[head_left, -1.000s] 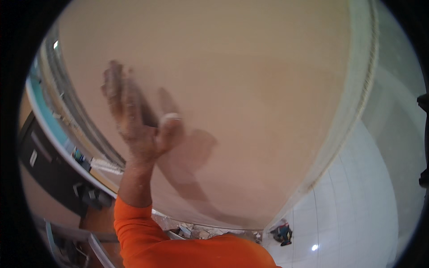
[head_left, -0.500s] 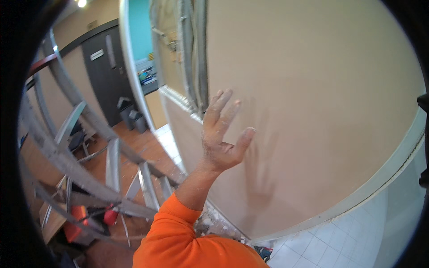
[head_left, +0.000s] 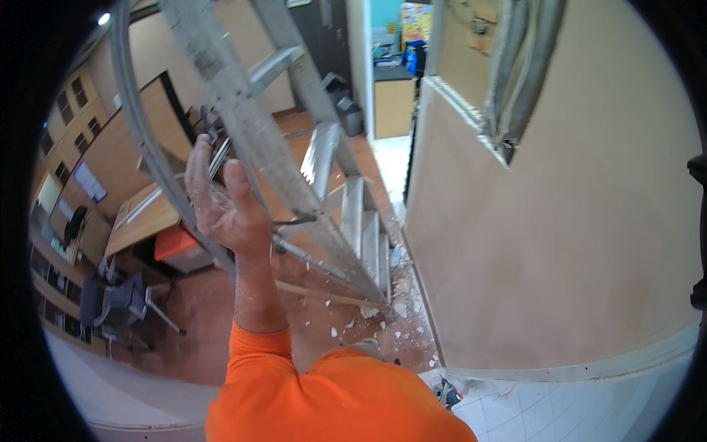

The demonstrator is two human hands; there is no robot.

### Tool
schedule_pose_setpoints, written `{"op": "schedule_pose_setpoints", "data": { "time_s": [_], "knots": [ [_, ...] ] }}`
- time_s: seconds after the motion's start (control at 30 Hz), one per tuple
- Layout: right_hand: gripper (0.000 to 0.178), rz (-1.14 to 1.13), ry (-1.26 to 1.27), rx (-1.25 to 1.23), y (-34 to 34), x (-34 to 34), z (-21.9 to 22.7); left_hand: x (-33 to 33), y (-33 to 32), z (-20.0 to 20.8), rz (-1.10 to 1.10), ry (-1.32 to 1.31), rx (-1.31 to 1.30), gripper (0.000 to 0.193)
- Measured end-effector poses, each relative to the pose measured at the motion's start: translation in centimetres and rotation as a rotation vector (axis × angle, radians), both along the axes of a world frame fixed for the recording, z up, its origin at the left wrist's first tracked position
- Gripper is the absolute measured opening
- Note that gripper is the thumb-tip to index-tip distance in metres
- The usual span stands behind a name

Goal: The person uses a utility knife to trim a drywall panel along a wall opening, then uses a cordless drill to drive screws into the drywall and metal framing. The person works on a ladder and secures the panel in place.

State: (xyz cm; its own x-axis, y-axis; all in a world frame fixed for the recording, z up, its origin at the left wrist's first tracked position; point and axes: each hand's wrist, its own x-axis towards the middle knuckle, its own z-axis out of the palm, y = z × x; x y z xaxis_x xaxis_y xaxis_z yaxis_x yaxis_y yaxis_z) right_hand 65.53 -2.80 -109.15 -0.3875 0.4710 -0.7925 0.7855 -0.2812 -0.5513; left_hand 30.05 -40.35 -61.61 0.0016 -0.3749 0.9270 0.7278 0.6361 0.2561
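My left hand point(head_left: 227, 202), dusted with white powder, is raised with its fingers stretched out and the thumb apart. It holds nothing. Behind it in the picture stands an aluminium stepladder point(head_left: 247, 121), and the hand overlaps the gap between its rails; whether it touches the metal I cannot tell. An orange sleeve covers my upper arm. My right hand is out of sight. To the right rises a beige wall panel point(head_left: 560, 243), with a cut-out opening point(head_left: 471, 51) at its upper left where grey metal framing and cables show.
Broken white debris point(head_left: 398, 309) lies along the wall's foot. A small grey and red tool point(head_left: 445, 394) sits near white floor tiles point(head_left: 515, 412). Leftward are a wooden desk point(head_left: 140, 221), an orange-red box point(head_left: 184, 247) and an office chair point(head_left: 129, 302). Grey bins point(head_left: 350, 114) stand beyond the ladder.
My left hand has moved from in front of the wall panel leftward to the ladder, fingers still spread. The view has swung left, showing more of the ladder, desk and chair.
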Motion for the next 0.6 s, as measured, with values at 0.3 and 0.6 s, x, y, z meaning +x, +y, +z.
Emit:
{"op": "schedule_pose_setpoints", "data": {
  "time_s": [0.3, 0.6],
  "knots": [
    [0.047, 0.095, 0.212, -0.019, 0.0, -15.5, 1.2, 0.9, -19.7, -0.3, 0.49, -0.278, 0.185, 0.081],
    [0.069, -0.007, 0.352, -0.348, -16.4, -34.9, 2.4, -5.3, -35.1, 9.0, 0.802, -0.441, -0.216, 0.093]
  ]
}}
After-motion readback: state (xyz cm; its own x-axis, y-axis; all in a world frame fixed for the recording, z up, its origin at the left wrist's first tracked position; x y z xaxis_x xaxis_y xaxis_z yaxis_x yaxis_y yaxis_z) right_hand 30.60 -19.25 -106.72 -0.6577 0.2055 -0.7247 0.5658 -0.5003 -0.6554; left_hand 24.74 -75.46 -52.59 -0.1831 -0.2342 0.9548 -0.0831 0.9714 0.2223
